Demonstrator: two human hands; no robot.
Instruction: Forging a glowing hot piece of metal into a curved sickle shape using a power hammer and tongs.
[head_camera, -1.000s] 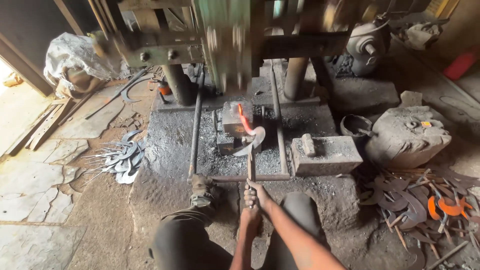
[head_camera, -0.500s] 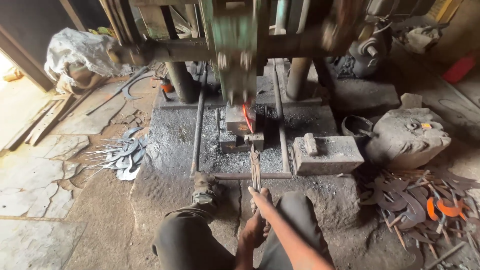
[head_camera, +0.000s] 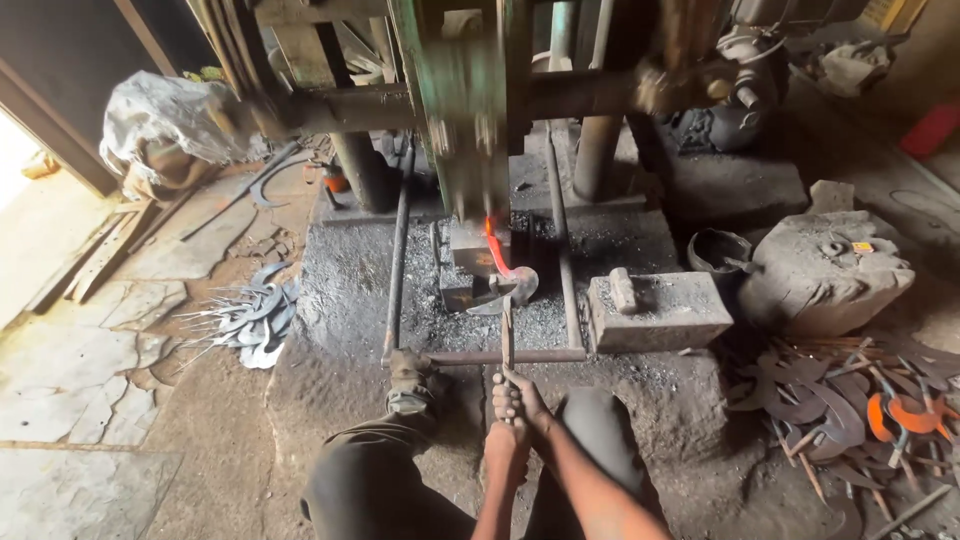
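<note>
Hold the hot blade (head_camera: 497, 255) flat on the anvil block (head_camera: 462, 248), in the middle of the scene, directly under the green hammer (head_camera: 470, 150), blurred from motion. Place only the glowing orange part under the strike, probably best with the grey curved end off the block, on the near right. Grip the tongs (head_camera: 507, 335) firmly: right hand (head_camera: 520, 398) closed around the handles on the far side, left hand (head_camera: 506, 450) closed just behind it, nearer the body. Turn with the wrists only, in small steps between strikes. Press the foot (head_camera: 410, 378) steadily on the bar (head_camera: 500, 356). Stay clear of the steel block (head_camera: 660, 310) on the right and the blade pile (head_camera: 250, 315) on the left.
</note>
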